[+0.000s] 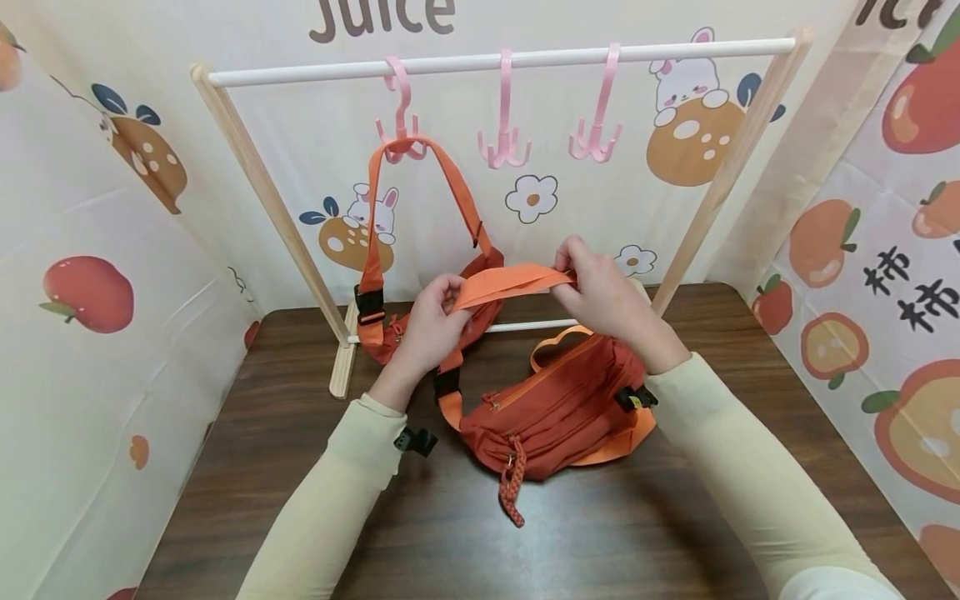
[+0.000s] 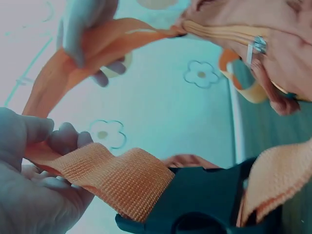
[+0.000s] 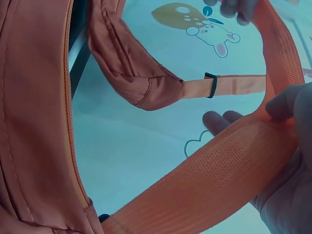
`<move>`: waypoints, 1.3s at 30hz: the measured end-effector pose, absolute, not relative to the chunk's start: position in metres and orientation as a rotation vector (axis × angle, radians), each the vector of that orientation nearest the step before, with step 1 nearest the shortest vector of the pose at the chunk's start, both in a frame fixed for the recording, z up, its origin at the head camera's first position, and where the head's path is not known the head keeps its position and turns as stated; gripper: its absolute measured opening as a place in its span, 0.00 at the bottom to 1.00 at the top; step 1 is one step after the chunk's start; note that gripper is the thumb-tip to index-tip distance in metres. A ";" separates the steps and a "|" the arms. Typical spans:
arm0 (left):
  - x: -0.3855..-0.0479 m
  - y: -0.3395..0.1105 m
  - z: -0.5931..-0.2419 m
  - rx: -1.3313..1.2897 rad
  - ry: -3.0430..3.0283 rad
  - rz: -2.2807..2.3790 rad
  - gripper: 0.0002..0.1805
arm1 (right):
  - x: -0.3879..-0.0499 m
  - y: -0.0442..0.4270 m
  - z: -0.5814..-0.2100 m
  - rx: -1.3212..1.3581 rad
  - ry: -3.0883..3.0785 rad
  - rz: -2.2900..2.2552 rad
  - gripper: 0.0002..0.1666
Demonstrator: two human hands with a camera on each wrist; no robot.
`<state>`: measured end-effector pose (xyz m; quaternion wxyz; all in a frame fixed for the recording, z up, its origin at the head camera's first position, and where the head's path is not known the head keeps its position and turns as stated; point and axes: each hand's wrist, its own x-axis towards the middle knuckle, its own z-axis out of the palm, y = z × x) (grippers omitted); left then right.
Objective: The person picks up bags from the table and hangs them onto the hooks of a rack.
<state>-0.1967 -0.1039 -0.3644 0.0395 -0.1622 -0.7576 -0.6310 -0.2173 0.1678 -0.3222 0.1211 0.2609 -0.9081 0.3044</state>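
Observation:
An orange webbing strap (image 1: 513, 283) is stretched between both hands above a rust-red waist bag (image 1: 558, 408). My left hand (image 1: 431, 325) pinches one end of that stretch, and my right hand (image 1: 603, 292) grips the other. In the left wrist view, a black buckle (image 2: 200, 200) joins the strap just beyond the left fingers. The right wrist view shows the strap (image 3: 209, 175) running from the right hand (image 3: 287, 141) down toward the bag. The bag lies tilted on the table, its zipper pull (image 1: 512, 483) dangling in front.
Another rust-red waist bag (image 1: 483, 317) hangs behind by its strap (image 1: 461, 187) from the left pink hook (image 1: 401, 117). Two more pink hooks, the middle one (image 1: 505, 125) and right one (image 1: 600, 117), hang on the white rail (image 1: 300, 77). The wooden-legged rack stands on the dark table (image 1: 262, 467).

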 end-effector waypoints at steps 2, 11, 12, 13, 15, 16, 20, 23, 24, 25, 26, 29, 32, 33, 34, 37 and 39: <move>-0.194 -0.103 -0.358 -0.499 -2.276 -2.000 0.08 | -0.218 0.167 -0.322 0.773 -2.638 0.932 0.07; -0.182 -0.102 -0.336 -0.544 -2.188 -2.033 0.08 | -0.220 0.163 -0.322 0.809 -2.589 1.077 0.11; -0.180 -0.102 -0.334 -0.545 -2.188 -2.022 0.08 | -0.221 0.162 -0.321 0.811 -2.584 1.092 0.11; -0.179 -0.102 -0.332 -0.546 -2.187 -2.011 0.08 | -0.221 0.162 -0.321 0.814 -2.578 1.102 0.12; -0.176 -0.103 -0.328 -0.550 -2.181 -1.994 0.09 | -0.220 0.162 -0.319 0.834 -2.572 1.112 0.14; -0.175 -0.103 -0.327 -0.553 -2.183 -1.980 0.09 | -0.220 0.162 -0.317 0.843 -2.575 1.110 0.15; -0.172 -0.105 -0.321 -0.568 -2.176 -1.955 0.10 | -0.219 0.164 -0.312 0.869 -2.601 1.085 0.14; -0.170 -0.107 -0.317 -0.573 -2.168 -1.937 0.10 | -0.217 0.167 -0.308 0.869 -2.619 1.086 0.11; -0.169 -0.107 -0.315 -0.572 -2.166 -1.934 0.11 | -0.217 0.167 -0.306 0.874 -2.619 1.097 0.11; -0.168 -0.108 -0.314 -0.569 -2.164 -1.929 0.11 | -0.217 0.168 -0.304 0.878 -2.619 1.112 0.11; -0.168 -0.108 -0.313 -0.565 -2.163 -1.931 0.11 | -0.216 0.168 -0.303 0.881 -2.623 1.135 0.12; -0.166 -0.109 -0.308 -0.558 -2.169 -1.940 0.12 | -0.214 0.170 -0.298 0.871 -2.630 1.238 0.15; -0.165 -0.112 -0.305 -0.554 -2.187 -1.947 0.16 | -0.213 0.172 -0.294 0.843 -2.627 1.319 0.17; -0.164 -0.113 -0.304 -0.553 -2.200 -1.934 0.17 | -0.213 0.173 -0.292 0.836 -2.621 1.340 0.17; -0.164 -0.114 -0.303 -0.549 -2.217 -1.920 0.19 | -0.213 0.173 -0.291 0.834 -2.612 1.361 0.16; -0.164 -0.118 -0.300 -0.534 -2.272 -1.859 0.23 | -0.214 0.175 -0.286 0.856 -2.576 1.404 0.12; -0.163 -0.121 -0.297 -0.531 -2.298 -1.829 0.24 | -0.215 0.176 -0.283 0.896 -2.539 1.463 0.11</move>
